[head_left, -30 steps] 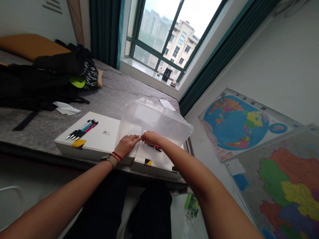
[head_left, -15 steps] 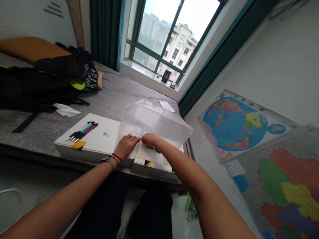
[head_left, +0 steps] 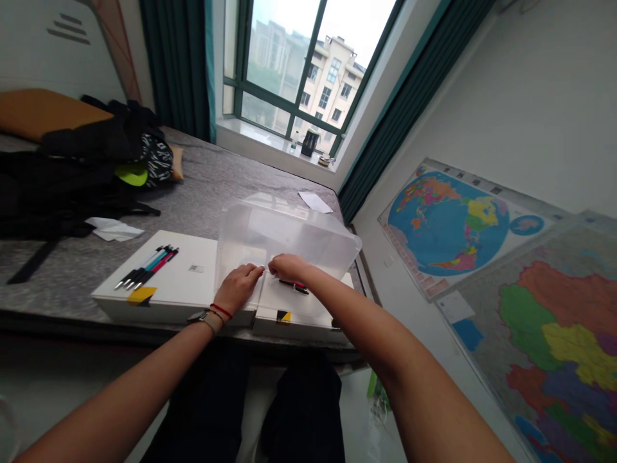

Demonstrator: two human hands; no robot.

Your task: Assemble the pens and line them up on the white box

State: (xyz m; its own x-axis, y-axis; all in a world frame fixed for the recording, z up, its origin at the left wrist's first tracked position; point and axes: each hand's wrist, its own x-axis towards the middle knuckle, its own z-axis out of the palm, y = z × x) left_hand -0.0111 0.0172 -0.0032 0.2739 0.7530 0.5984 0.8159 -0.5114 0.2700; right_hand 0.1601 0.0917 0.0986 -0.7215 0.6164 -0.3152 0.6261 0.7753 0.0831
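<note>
My left hand (head_left: pixel 238 288) is closed in a pinch over the seam between two white boxes. A tiny pale piece with a speck of red shows at its fingertips, too small to name. Close by on the right, my right hand (head_left: pixel 285 265) is curled shut, its fingertips turned away, so what they hold is hidden. Under my right wrist, red and black pen parts (head_left: pixel 295 286) lie on the right white box (head_left: pixel 274 304). A translucent plastic bin (head_left: pixel 294 228) lies tipped on its side, its opening facing me around both hands.
Several click pens (head_left: pixel 147 267) lie side by side on the left white box (head_left: pixel 183 286). Crumpled white paper (head_left: pixel 114 229) and black bags (head_left: pixel 62 173) are farther left on the grey surface (head_left: pixel 207 173). A paper sheet (head_left: pixel 315 202) lies behind the bin. Wall maps (head_left: pixel 453 225) hang right.
The view has shifted slightly. My hands stay close together at the same spot, with a slightly wider gap between the fingertips. More of the pen parts below my right wrist shows.
</note>
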